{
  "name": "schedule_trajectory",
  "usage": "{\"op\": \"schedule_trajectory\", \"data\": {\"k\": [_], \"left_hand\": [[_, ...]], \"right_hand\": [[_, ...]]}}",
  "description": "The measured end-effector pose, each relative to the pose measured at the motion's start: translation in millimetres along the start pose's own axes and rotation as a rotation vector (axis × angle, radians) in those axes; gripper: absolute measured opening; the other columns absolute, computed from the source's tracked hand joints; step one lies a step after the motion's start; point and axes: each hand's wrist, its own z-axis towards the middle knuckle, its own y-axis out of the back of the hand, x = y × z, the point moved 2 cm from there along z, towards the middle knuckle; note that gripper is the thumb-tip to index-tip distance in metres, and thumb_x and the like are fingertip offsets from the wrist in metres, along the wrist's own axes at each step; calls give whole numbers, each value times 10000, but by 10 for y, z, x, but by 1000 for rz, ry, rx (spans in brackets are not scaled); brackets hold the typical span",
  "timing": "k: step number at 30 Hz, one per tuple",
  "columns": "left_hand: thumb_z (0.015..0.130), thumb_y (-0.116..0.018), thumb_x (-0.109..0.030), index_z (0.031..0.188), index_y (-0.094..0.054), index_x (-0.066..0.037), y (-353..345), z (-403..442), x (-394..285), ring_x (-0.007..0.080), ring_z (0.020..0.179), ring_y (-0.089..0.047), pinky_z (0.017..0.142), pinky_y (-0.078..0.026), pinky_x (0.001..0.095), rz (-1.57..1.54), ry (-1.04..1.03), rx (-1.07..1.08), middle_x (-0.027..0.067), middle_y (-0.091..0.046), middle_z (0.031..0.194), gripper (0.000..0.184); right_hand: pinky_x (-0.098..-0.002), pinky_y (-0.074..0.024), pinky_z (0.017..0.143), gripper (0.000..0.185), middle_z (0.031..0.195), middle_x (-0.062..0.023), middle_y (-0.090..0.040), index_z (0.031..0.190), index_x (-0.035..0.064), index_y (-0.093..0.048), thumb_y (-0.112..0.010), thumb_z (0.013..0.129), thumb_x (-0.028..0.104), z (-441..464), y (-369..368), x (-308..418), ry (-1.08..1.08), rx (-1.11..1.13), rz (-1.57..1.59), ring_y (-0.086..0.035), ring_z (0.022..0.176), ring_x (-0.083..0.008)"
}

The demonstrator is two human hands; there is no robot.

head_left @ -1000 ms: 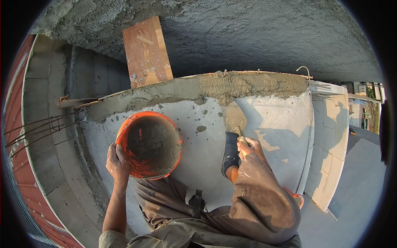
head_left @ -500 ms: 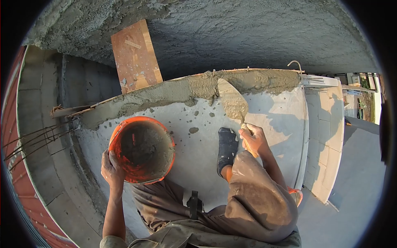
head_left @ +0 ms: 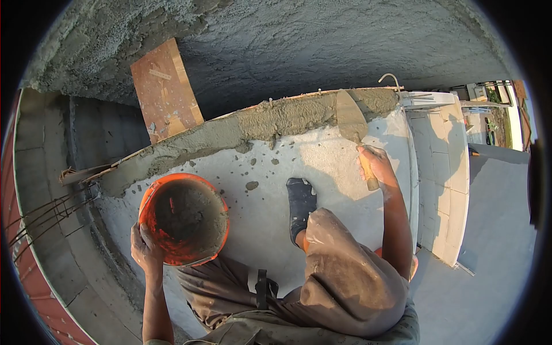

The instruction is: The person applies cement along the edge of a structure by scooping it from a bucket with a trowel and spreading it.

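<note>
The landmark is the round orange plastic bucket [head_left: 154, 227], which has grey wet mortar [head_left: 192, 210] inside it. The pointed metal trowel with a wooden handle [head_left: 372, 183] lies to the right of the bucket and farther from the body. Its blade overlaps the long grey-brown band of rough mortar [head_left: 287, 117] that runs beyond the bucket; whether the metal presses on the band or hangs just above it, I cannot tell.

The trowel should handle as a light, stiff tool, a little blade-heavy when loaded, and its wooden handle is the sensible place to hold it. The bucket is probably heavy with its load, with walls that may flex and a rim that may be slick where wet; the rim with the wall below it looks the best hold. The mortar itself seems soft, dense and sticky.

The right hand [head_left: 376, 163], well to the right of the bucket, has its grip closed around the wooden handle near the blade, leaving the butt end exposed. The left hand [head_left: 147, 247] is at the bucket's near left side, its grip partly curled, pinching the rim and upper wall with the thumb by the edge and fingers against the outside.
</note>
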Motion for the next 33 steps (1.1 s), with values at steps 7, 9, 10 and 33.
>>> {"op": "schedule_trajectory", "data": {"k": [7,9,10,33], "left_hand": [[1074,-459,-310,1173,-628,-17,-8,-15,24,351,910,-704,781,-520,402,-15,-19,-2,187,-711,1005,353],[1069,-462,-334,1165,-639,-44,-30,-17,32,312,864,-694,758,-506,400,-31,-33,-32,184,-705,958,353],[1067,-463,-346,1162,-644,-57,-32,-19,37,292,842,-688,747,-500,398,-38,-38,-47,182,-702,935,354],[1071,-463,-316,1162,-628,-17,-17,20,-72,356,888,-696,764,-516,411,24,-61,-17,186,-708,1006,353]], "right_hand": [[-317,-478,439,298,759,-62,-622,1019,77,-626,-666,963,367,409,892,-152,-75,-232,143,-585,526,-154],[-316,-475,438,301,764,-61,-621,1011,77,-625,-657,968,373,456,1054,-150,-48,-296,171,-577,521,-153],[-315,-475,438,316,765,-62,-615,1030,64,-624,-655,967,373,375,991,-71,-32,-279,199,-571,518,-152],[-303,-461,415,356,741,-56,-617,1089,43,-630,-648,975,380,238,192,-103,-13,2,44,-574,500,-150]]}}
